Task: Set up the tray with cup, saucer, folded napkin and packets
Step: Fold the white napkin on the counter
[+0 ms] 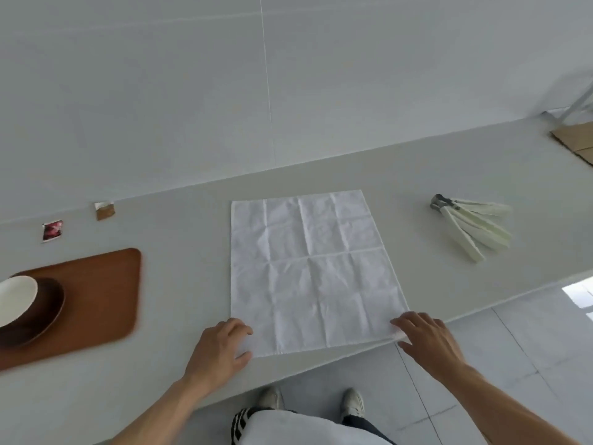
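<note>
My left hand (221, 345) and right hand (423, 337) pinch the near corners of the napkin (311, 268), spread flat, unfolded, on the counter (449, 303). Left: tray (106, 290) already bearing saucer (48, 313) and cup (14, 298). Beyond, two packets (52, 231) (105, 210) lie off-tray. Folding and placing remain. No legible writing.

Your left hand (221, 346) pinches the white napkin's (313, 268) near-left corner, your right hand (428, 337) the near-right one. At nine o'clock sits the wooden tray (106, 293) carrying cup (14, 298) and saucer (48, 311); two packets (52, 230) lie beyond.
</note>
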A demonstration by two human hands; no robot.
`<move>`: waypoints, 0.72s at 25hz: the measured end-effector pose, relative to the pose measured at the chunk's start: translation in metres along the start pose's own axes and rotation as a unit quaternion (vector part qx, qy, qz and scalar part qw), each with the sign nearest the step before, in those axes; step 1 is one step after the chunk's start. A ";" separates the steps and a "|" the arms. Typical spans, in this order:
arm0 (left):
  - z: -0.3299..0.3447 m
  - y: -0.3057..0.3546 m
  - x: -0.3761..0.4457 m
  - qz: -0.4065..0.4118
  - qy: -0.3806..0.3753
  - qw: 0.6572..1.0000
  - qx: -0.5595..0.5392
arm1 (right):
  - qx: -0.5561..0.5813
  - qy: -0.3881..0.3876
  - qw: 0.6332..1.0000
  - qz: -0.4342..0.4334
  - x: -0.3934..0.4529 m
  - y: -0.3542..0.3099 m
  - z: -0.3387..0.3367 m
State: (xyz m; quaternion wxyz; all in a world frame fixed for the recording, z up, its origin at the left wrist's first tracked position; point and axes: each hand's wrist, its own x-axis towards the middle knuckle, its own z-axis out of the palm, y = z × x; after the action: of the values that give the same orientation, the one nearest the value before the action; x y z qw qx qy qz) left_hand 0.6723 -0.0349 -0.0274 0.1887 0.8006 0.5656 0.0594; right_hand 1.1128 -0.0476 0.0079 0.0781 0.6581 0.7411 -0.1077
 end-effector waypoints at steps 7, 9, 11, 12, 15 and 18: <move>0.021 0.038 -0.034 -0.103 0.017 0.993 0.060 | 0.017 0.133 0.971 -0.198 0.014 0.038 0.006; 0.026 0.047 -0.041 -0.121 0.012 0.990 0.076 | 0.017 0.148 0.961 -0.231 0.013 0.050 0.014; 0.027 0.055 -0.049 -0.126 0.003 0.988 0.087 | 0.008 0.149 0.956 -0.252 0.011 0.060 0.022; 0.028 0.059 -0.054 -0.129 0.003 0.987 0.092 | 0.007 0.152 0.954 -0.257 0.011 0.064 0.025; 0.034 0.067 -0.067 -0.121 0.044 0.984 0.120 | 0.014 0.157 0.953 -0.260 0.012 0.068 0.030; 0.040 0.073 -0.077 -0.087 0.092 0.981 0.147 | 0.030 0.160 0.952 -0.260 0.013 0.069 0.031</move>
State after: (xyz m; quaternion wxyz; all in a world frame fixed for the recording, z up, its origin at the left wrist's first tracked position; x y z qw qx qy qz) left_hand 0.7217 -0.1369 -0.0282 0.0206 0.7583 0.6507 0.0321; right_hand 1.1790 -0.0356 -0.0295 -0.0922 0.4529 0.8859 -0.0392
